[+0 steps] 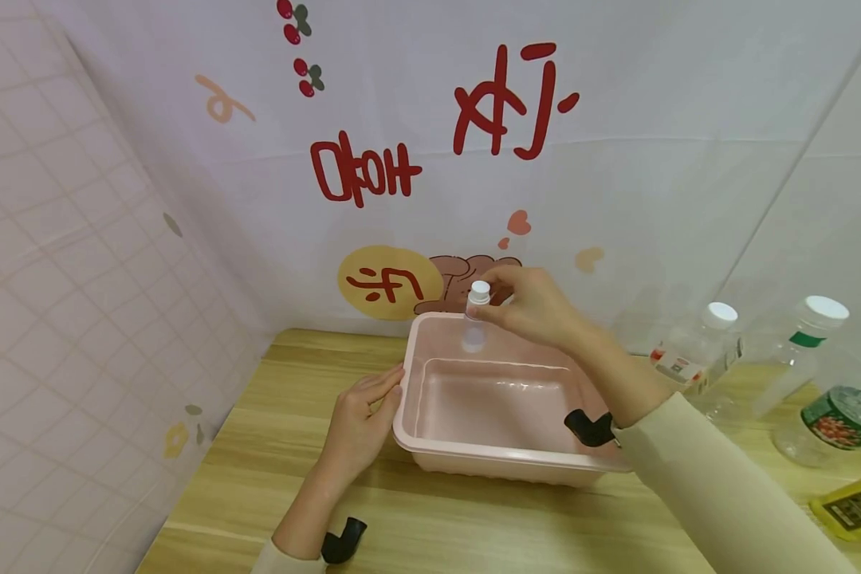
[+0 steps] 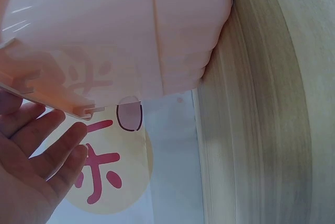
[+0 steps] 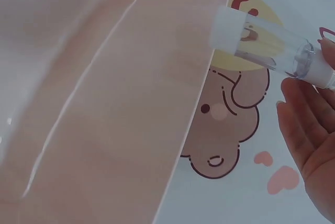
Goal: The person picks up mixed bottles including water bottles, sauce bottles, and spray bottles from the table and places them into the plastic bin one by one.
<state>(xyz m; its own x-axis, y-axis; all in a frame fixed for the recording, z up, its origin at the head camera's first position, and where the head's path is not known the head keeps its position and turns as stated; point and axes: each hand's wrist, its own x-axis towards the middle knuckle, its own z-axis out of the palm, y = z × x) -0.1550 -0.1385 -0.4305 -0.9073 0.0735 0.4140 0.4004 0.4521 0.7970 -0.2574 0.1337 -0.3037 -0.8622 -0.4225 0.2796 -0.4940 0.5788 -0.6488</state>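
Note:
A small clear bottle [image 1: 475,327] with a white cap stands upright over the far left rim of a pink plastic basin [image 1: 502,456]. My right hand [image 1: 527,307] pinches it near the top between thumb and fingers. In the right wrist view the clear bottle [image 3: 269,48] lies across the picture, its white lower end overlapping the rim, with fingers [image 3: 309,124] at its other end. At the basin's left side, my left hand [image 1: 362,418] touches the rim. In the left wrist view the left hand's fingers [image 2: 52,150] are extended, tips at the underside of the rim.
To the right stand several clear plastic bottles, one with a white cap [image 1: 721,316], one with a green label [image 1: 843,418]. A yellow bottle [image 1: 857,506] is at the right edge. Printed cloth [image 1: 653,175] hangs behind the wooden table [image 1: 251,462]. Black wrist mounts [image 1: 344,540] stick out near both sleeves.

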